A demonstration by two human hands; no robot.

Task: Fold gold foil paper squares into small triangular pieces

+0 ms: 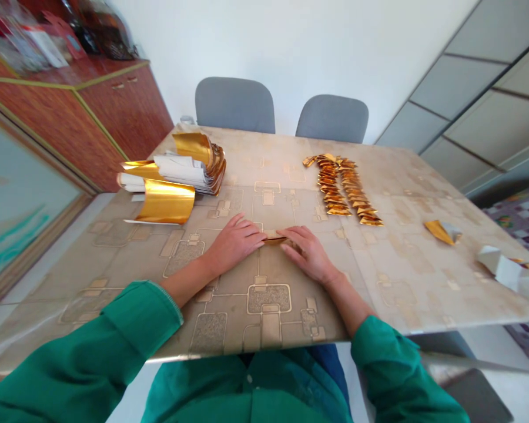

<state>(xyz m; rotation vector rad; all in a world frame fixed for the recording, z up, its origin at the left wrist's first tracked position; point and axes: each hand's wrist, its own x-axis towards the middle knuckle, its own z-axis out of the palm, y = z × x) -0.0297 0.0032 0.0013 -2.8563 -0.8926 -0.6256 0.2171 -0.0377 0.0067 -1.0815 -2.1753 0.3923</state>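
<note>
Gold paper piece [274, 241], apparently part-folded, is being held over the table's [397, 182] near side, left hand [235, 244] and right hand [309, 252] grasping its opposite ends; two rows of folded pieces [329, 189] are lying apparently finished, while loose sheets [167, 201] are remaining unfolded.

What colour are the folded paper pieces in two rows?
Shiny gold folded paper pieces, clearest in head view.

Gold-brown paper strip [274, 241], centre; gold-and-white paper stack [183, 170], left; gold folded pieces [330, 191], upper right; beige tablecloth [405, 288], rounded-rectangle pattern; green sleeves [83, 338], bottom.
</note>
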